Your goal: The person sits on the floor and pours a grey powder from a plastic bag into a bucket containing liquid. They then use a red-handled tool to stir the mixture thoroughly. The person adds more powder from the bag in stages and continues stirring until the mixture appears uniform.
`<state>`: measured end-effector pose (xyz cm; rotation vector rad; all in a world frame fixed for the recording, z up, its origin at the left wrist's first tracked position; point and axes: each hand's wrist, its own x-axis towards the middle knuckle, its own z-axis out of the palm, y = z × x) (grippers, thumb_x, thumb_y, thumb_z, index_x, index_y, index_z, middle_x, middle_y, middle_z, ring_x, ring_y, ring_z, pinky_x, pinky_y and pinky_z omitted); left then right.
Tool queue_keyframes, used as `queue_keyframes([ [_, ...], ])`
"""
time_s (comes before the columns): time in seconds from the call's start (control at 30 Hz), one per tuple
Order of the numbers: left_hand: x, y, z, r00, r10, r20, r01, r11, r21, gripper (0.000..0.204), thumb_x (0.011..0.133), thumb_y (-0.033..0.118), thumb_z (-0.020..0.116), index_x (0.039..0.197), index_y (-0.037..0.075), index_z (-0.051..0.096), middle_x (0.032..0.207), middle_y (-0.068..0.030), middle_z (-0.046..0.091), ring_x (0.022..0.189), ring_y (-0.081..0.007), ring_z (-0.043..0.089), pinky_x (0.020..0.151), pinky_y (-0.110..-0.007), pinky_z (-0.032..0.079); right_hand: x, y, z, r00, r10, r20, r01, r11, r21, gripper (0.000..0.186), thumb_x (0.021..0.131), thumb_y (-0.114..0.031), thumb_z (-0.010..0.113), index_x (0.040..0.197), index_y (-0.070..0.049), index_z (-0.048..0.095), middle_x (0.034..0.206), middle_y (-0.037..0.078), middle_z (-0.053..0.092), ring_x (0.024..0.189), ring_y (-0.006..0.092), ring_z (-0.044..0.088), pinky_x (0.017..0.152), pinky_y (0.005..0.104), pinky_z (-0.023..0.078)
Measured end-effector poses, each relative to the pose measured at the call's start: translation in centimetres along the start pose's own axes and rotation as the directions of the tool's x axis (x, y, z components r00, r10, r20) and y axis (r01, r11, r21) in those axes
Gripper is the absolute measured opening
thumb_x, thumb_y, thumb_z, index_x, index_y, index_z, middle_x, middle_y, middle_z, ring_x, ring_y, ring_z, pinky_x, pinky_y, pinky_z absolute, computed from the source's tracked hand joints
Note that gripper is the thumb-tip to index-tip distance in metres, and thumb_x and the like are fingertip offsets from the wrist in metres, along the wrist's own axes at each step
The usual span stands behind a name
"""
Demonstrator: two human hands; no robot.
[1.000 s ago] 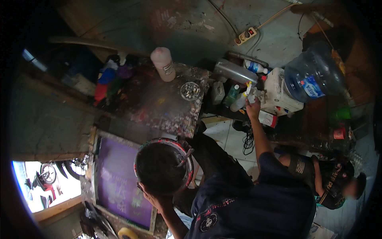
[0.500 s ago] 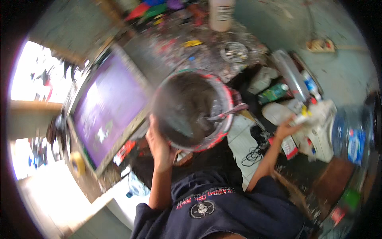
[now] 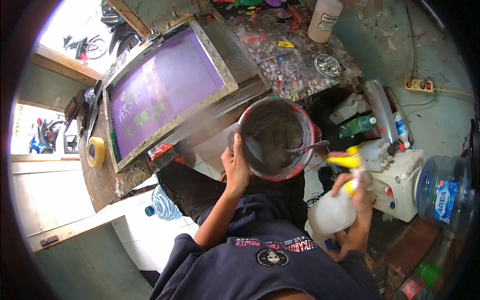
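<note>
My left hand (image 3: 236,162) grips the left rim of a round tub (image 3: 308,125) whose outside is smeared red and green. Inside it lies a thick dark grey paste (image 3: 275,131), and a paint-stained spoon (image 3: 307,146) leans out over the right rim. To the right of the tub, my right hand (image 3: 359,192) is wrapped round the neck of a spray bottle (image 3: 331,212). This bottle has a yellow trigger head and a whitish body, partly blurred, and is tilted with its nozzle toward the tub.
A framed purple printing screen (image 3: 172,95) lies on the bench at left, beside a yellow tape roll (image 3: 95,152). On the paint-spattered table (image 3: 270,65) stand a plastic jug (image 3: 324,20) and a small dish (image 3: 327,66). A water dispenser (image 3: 400,185) with a blue bottle (image 3: 437,187) is at right.
My right hand has lifted the spray bottle off the clutter at right and drawn it nearer my body. The view has shifted, and the tub now sits further right in it.
</note>
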<state>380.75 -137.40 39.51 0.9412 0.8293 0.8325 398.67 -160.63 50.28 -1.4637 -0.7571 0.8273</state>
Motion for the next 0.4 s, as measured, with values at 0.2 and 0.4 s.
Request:
queue_keyframes([
  [0.2, -0.7, -1.4, 1.5, 0.995, 0.088, -0.041, -0.082, 0.989, 0.126, 0.036, 0.1, 0.032, 0.054, 0.073, 0.01, 0.051, 0.065, 0.0096, 0.038, 0.058, -0.0015, 0.029, 0.049, -0.023, 0.022, 0.9, -1.8, 4.8, 0.905, 0.332, 0.266, -0.261, 0.927, -0.268, 0.045, 0.102, -0.038, 0.043, 0.125, 0.0, 0.051, 0.083, 0.009, 0.06, 0.051, 0.0153, 0.062, 0.053, 0.0283, 0.048],
  [0.4, -0.6, -2.3, 1.5, 0.999, 0.054, -0.002, -0.053, 0.997, 0.064, 0.033, 0.099, 0.03, 0.057, 0.076, 0.007, 0.054, 0.068, 0.0093, 0.041, 0.062, -0.0015, 0.033, 0.053, -0.022, 0.025, 1.3, -0.9, 5.6, 0.861, 0.475, 0.183, -0.393, 0.849, -0.352, 0.048, 0.102, -0.042, 0.042, 0.125, 0.0, 0.051, 0.089, 0.008, 0.059, 0.049, 0.0173, 0.062, 0.048, 0.0305, 0.048],
])
